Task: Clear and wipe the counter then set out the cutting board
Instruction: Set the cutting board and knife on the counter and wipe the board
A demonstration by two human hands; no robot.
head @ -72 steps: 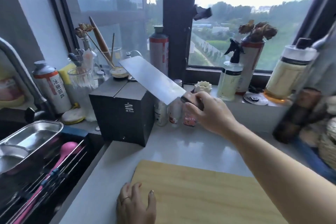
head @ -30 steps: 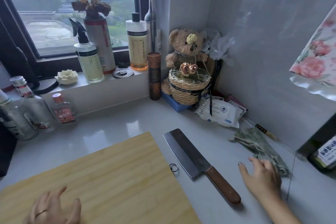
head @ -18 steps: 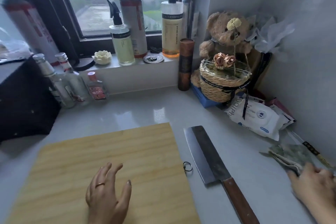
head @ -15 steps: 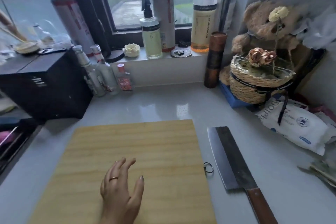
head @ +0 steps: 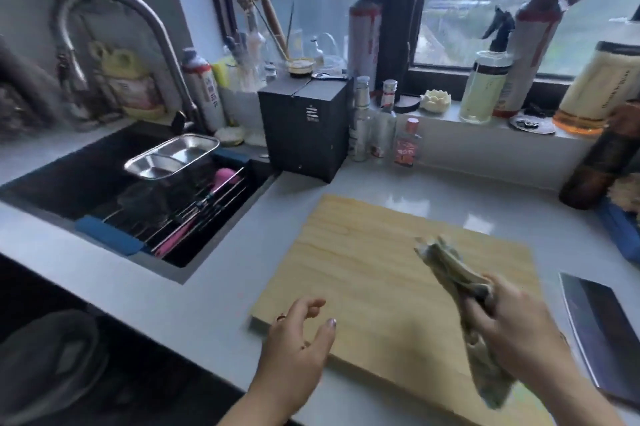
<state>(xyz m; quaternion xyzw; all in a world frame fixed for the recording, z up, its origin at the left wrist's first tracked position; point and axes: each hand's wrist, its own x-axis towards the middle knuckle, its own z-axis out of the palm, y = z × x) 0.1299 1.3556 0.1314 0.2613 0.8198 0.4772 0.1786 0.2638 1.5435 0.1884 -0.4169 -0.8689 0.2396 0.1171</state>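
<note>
cloth in hand over the board

the board (head: 398,290) lies flat on the counter (head: 221,273), just right of the sink (head: 138,197), its near edge close to the counter's front. that looks like its working spot, so setting it out seems done. the knife (head: 602,328) rests on the counter just beside the board's right edge, blade flat, probably parked within reach but off the wood.

the right hand (head: 516,325) is held above the board's right half with its fingers (head: 485,315) curled tight round a bunched greenish cloth (head: 453,276). one end of the cloth sticks up and forward past the knuckles, the other hangs below the wrist. the grip is a full fist, which suits carrying or wringing more than wiping; whether the cloth touches the board i cannot tell, as the frame is blurred.

the left hand (head: 298,339) hovers over the board's near left corner, palm turned inward, fingers loosely spread and holding nothing. it seems ready to take the cloth or steady the board. the cloth points toward the sink, so a rinse or a wipe looks likely next.
</note>
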